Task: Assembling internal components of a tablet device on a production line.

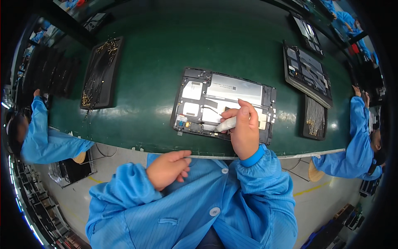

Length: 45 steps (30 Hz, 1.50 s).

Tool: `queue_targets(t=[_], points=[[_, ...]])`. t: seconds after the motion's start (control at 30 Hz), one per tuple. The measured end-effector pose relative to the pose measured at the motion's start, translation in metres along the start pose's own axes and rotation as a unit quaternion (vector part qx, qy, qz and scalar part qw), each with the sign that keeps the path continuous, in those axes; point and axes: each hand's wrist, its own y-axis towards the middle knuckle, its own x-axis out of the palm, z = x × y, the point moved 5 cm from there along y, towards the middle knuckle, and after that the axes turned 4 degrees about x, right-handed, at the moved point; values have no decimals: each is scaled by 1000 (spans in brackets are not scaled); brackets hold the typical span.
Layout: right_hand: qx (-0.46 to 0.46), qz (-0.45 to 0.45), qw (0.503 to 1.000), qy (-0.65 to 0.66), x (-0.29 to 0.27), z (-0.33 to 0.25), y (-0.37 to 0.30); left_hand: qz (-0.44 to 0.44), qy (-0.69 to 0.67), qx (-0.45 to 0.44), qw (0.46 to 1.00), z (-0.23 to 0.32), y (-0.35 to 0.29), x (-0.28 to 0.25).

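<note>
On the green table lies an opened tablet (234, 89), its inner side up, showing a silver battery, metal shields and small circuit parts. My right hand (245, 133), with a blue band round its wrist, is over the tablet's near right part. Its fingers are curled together about a white tapered thing (227, 124); a covered fingertip or a short tool, I cannot tell. The white tip meets the tablet's near edge. My left hand (169, 169) hangs at the table's front edge, loosely bent, with nothing in it and its fingers apart.
At the left, a black tray (112, 89) holds thin black cables with gold ends. On the right, another black tray (306, 130) with grey cables sits beside stacked opened tablets (309, 74). One more tablet (307, 33) lies farther back. People in blue sit on both sides.
</note>
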Motion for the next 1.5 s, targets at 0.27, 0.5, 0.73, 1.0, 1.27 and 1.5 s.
queue_targets(t=[0.27, 0.5, 0.73, 1.0, 1.27, 1.5], points=[[-22, -114, 928, -354, 34, -23, 5, -49, -18, 11, 999, 17, 42, 7], [26, -255, 806, -534, 50, 15, 43, -44, -30, 2, 999, 19, 44, 7], [42, -177, 865, -468, 28, -11, 33, -249, -187, -4, 950, 17, 53, -7], [72, 416, 648, -634, -211, -108, -19, -315, -211, -22, 925, 18, 53, -6], [50, 456, 631, -625, -243, -88, -15, -285, -205, -27, 936, 15, 53, -6], [54, 454, 699, -550, -237, -95, -37, -237, -168, -19, 957, 17, 51, 0]])
